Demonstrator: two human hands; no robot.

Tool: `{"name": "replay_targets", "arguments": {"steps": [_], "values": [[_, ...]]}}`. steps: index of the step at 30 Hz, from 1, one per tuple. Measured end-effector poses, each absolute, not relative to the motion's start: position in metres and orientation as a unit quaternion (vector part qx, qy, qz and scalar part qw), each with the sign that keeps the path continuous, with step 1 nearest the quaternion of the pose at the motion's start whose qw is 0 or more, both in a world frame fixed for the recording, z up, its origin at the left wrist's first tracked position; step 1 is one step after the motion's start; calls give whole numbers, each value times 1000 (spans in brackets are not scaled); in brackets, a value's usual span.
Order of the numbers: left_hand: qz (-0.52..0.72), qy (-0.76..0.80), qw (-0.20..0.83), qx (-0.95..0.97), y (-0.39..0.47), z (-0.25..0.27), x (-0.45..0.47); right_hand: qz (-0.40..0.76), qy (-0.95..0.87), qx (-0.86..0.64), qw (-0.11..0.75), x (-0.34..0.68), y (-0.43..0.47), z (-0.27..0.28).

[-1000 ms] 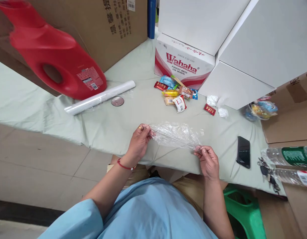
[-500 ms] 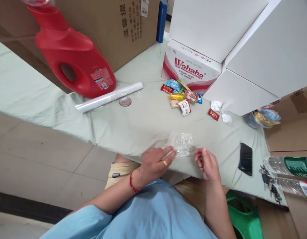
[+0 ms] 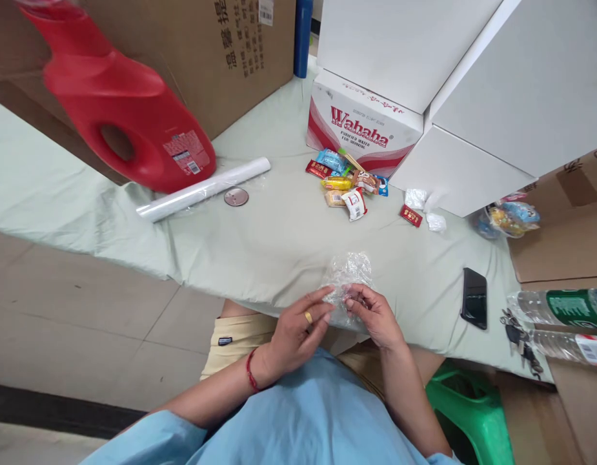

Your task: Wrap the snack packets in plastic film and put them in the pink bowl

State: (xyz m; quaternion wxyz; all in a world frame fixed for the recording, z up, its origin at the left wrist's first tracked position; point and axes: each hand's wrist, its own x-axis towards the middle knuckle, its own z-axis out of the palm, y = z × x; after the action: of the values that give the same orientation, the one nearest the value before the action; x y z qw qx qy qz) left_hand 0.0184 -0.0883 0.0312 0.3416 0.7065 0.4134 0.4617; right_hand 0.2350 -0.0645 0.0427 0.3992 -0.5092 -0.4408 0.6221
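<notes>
A crumpled sheet of clear plastic wrap (image 3: pixel 350 266) lies at the table's front edge, right before me. My left hand (image 3: pixel 298 326), with a gold ring and a red cord bracelet, has its fingertips closed at the wrap's left edge. From the other side, my right hand (image 3: pixel 375 318) pinches the near part between thumb and bent fingers. Both sets of fingertips are close together, and the film partly bunches between them. Beyond, a white roll of plastic wrap (image 3: pixel 206 188) rests beside a round metallic disc (image 3: pixel 236 196).
Wrapped snacks (image 3: pixel 337 183) are heaped before a Wahaba-style white-and-red carton (image 3: pixel 363 126). A red jug (image 3: pixel 133 116) stands at left. To the right are small white packets (image 3: pixel 415 198), a phone (image 3: pixel 474 298), keys (image 3: pixel 518 339) and plastic bottles (image 3: pixel 564 307). A green stool (image 3: pixel 472 407) stands below.
My right hand has moved left onto the wrap and closed on its near edge. My left hand has shifted slightly left and down. The camera view has shifted a little.
</notes>
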Motion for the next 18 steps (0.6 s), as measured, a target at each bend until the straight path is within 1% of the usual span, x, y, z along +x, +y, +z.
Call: {"name": "replay_targets", "arguments": {"steps": [3, 5, 8, 10, 12, 16, 18], "values": [[443, 542, 385, 601, -72, 32, 24, 617, -440, -513, 404, 237, -66, 42], [408, 574, 441, 556, -57, 30, 32, 620, -442, -507, 403, 238, -67, 41], [379, 517, 554, 532, -36, 29, 43, 616, -444, -507, 408, 239, -69, 39], [391, 470, 610, 504, -24, 32, 46, 596, -434, -523, 427, 242, -69, 37], [440, 462, 622, 455, -13, 35, 44, 560, -408, -550, 466, 248, -68, 34], [553, 489, 578, 346, -1, 36, 30, 484, -331, -585, 561, 263, -64, 26], [576, 509, 553, 322, -7, 31, 21, 465, -311, -590, 582, 268, -64, 22]]}}
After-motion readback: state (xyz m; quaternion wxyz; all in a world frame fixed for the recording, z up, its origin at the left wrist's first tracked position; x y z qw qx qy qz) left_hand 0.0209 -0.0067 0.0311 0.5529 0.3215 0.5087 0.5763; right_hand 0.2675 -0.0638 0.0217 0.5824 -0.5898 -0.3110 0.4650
